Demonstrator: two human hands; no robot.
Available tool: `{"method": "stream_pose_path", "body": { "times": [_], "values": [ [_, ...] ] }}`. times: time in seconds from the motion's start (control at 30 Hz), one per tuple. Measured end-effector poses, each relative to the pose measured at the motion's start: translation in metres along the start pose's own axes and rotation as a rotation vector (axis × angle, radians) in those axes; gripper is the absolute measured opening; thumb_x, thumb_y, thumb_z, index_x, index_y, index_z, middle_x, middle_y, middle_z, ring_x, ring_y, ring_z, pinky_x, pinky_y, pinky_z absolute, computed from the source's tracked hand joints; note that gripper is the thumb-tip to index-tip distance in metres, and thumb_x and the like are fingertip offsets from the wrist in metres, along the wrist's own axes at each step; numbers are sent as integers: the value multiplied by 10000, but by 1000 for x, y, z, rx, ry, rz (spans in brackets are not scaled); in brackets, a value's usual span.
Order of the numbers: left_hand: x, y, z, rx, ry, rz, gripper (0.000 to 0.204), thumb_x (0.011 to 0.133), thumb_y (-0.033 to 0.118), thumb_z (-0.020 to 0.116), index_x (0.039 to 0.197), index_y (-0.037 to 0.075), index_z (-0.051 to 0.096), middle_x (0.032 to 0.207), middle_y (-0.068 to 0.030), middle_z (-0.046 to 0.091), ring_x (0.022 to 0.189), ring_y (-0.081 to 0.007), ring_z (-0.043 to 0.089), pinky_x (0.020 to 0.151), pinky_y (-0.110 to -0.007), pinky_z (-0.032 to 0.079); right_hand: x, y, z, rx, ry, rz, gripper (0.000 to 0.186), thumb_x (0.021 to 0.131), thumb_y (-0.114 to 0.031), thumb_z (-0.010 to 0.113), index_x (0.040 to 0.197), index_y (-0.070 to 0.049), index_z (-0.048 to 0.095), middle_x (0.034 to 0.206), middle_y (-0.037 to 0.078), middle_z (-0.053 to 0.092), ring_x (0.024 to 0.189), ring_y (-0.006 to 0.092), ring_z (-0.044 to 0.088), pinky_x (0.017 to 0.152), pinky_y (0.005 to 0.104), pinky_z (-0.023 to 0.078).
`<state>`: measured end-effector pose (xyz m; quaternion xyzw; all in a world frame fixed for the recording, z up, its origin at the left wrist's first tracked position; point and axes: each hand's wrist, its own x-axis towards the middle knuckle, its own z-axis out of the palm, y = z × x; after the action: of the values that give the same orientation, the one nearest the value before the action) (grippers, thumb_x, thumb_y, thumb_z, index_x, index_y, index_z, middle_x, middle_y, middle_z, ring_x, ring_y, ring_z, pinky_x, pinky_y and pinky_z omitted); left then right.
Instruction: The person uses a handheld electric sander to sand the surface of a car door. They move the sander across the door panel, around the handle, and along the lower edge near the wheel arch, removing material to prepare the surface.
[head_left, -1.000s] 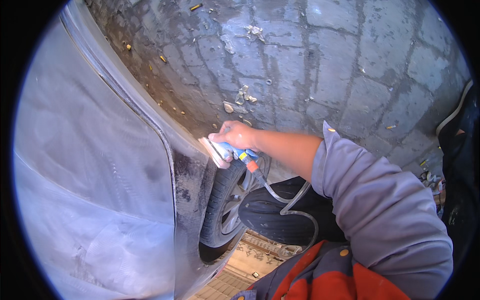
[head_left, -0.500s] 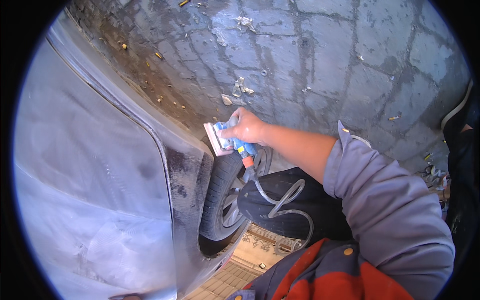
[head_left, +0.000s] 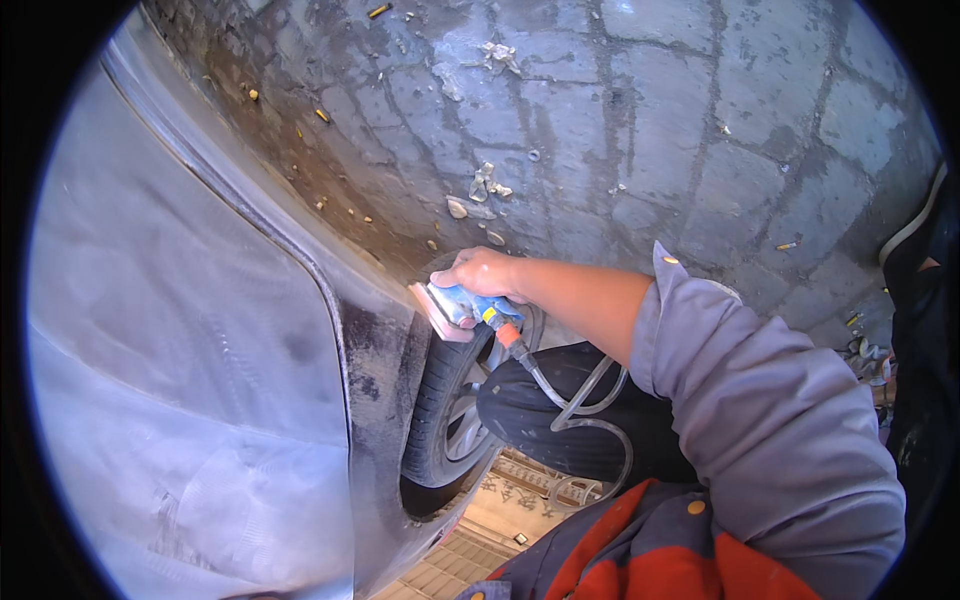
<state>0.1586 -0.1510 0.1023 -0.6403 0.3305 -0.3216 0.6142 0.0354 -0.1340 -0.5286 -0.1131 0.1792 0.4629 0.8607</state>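
Holding a blue sander (head_left: 457,303) snug in the right hand (head_left: 482,274), just by the tire (head_left: 436,402) and scuffed grey car panel (head_left: 200,290), out on littered stone paving (head_left: 655,150). Can't tell about the left hand.

On my feed I see a rumpled grey-lilac sleeve (head_left: 775,400), its cuff (head_left: 652,318) brassy-buttoned (a pointed tab, too), a red-and-dark jacket front (head_left: 675,565) and black trousers (head_left: 570,405).

The person's bare right hand (head_left: 478,272) grips a blue palm sander (head_left: 452,304) with a translucent plastic hose (head_left: 590,423), near the black rubber tyre (head_left: 430,410) of a dull grey car (head_left: 200,300).
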Motion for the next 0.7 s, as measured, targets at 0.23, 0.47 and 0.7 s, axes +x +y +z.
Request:
{"method": "stream_pose_path", "body": {
  "times": [0.23, 0.47, 0.7],
  "values": [
    [-5, -11, 8, -66, 6, 33, 838, 1121, 578, 435, 1608, -102, 387, 1660, -351, 355, 1505, -533, 379, 1196, -647, 338, 15, 17, 16, -118, -85, -4, 690, 935, -607, 776, 1188, 32, 713, 1223, 166, 706, 1085, 244, 683, 892, 397, 564],
    [-8, -10, -4, -103, 22, 35, 848, 1109, 601, 447, 1609, -83, 397, 1654, -346, 366, 1506, -524, 383, 1201, -640, 338, 5, 15, -37, 250, -49, -35, 523, 1012, -450, 761, 1248, -6, 619, 1002, 109, 758, 858, 202, 754, 771, 394, 620],
    [11, 11, 2, -157, 148, 54, 810, 1090, 627, 478, 1574, -23, 500, 1609, -349, 429, 1483, -524, 412, 1194, -627, 356, -24, 9, -46, 750, -165, -279, 469, 1026, -357, 762, 1289, -4, 602, 1136, 151, 738, 985, 216, 756, 845, 386, 622]
  ]
}}
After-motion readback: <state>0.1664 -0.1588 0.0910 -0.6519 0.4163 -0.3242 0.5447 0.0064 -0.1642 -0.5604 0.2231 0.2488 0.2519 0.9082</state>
